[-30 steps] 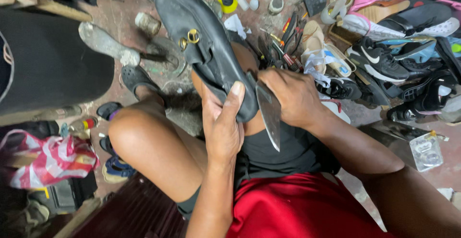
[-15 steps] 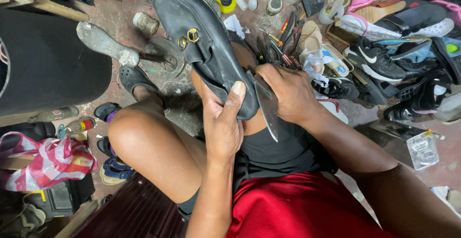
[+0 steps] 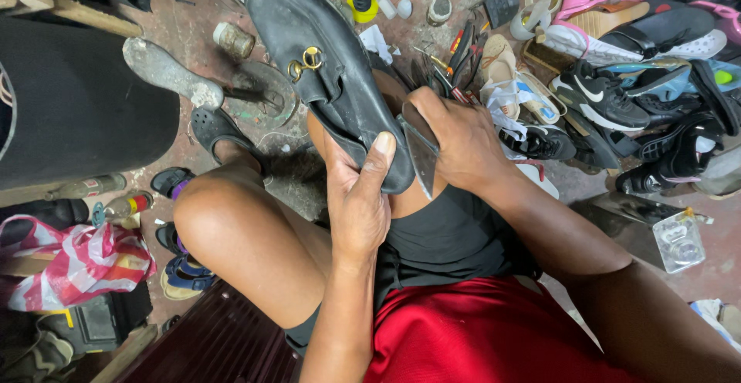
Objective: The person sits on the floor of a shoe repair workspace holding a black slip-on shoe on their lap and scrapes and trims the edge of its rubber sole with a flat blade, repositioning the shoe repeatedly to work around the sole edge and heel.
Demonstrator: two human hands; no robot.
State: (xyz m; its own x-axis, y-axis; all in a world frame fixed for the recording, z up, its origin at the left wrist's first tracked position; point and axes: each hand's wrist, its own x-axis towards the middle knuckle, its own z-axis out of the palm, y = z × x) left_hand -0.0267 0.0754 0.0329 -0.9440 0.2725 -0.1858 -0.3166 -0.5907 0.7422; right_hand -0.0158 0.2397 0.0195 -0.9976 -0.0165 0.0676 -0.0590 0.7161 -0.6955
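- Gripping the black loafer [image 3: 324, 74] at its heel end, the left hand [image 3: 359, 205] is clamped on it, thumb across the upper.
- The loafer's long axis runs from that hand up and away, toe farthest, above the bent knee [image 3: 224, 228].
- Just right of the loafer's heel, the right hand [image 3: 455, 140] is closed around a flat metal blade [image 3: 423, 163], its edge touching the heel.
- Both hands sit equally near the heel.
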